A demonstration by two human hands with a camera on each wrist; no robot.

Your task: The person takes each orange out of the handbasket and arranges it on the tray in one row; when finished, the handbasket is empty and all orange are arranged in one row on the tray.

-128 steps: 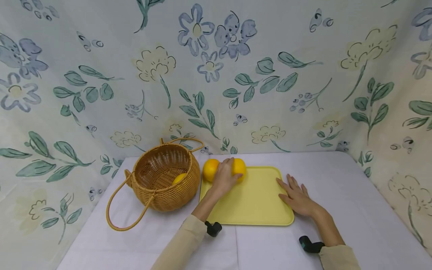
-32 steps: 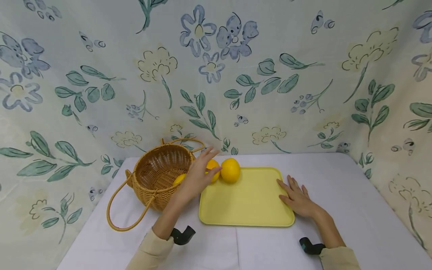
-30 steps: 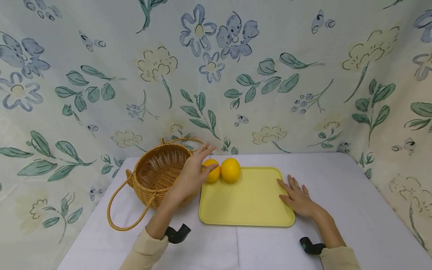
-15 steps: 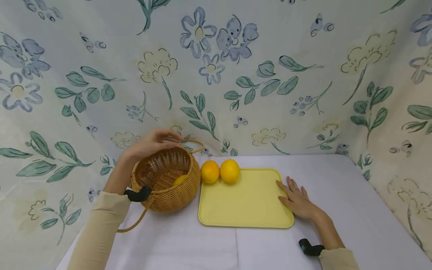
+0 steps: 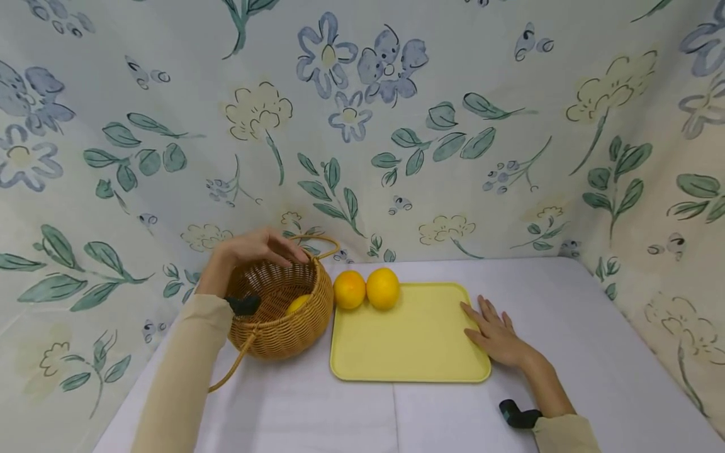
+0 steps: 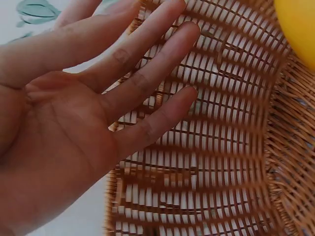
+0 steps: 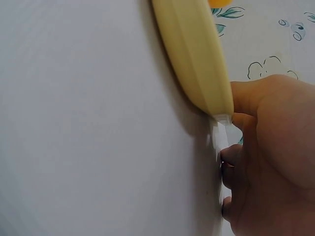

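My left hand hangs over the mouth of the wicker basket, fingers stretched forward and holding nothing. In the left wrist view, the left hand spreads its fingers in front of the basket's woven inner wall. A yellow rounded thing lies inside the basket, partly hidden by the rim; its kind is unclear. Two oranges, a left one and a right one, sit side by side at the back left of the yellow tray. My right hand rests on the tray's right edge, fingers extended.
The basket stands against the tray's left side. One basket handle droops toward the front left, and another handle sticks out at the back. A floral cloth hangs behind the white-covered table.
My left hand has let go of the right orange, which now sits farther left beside the other. The hand has travelled left, over the basket. My right hand has stayed put.
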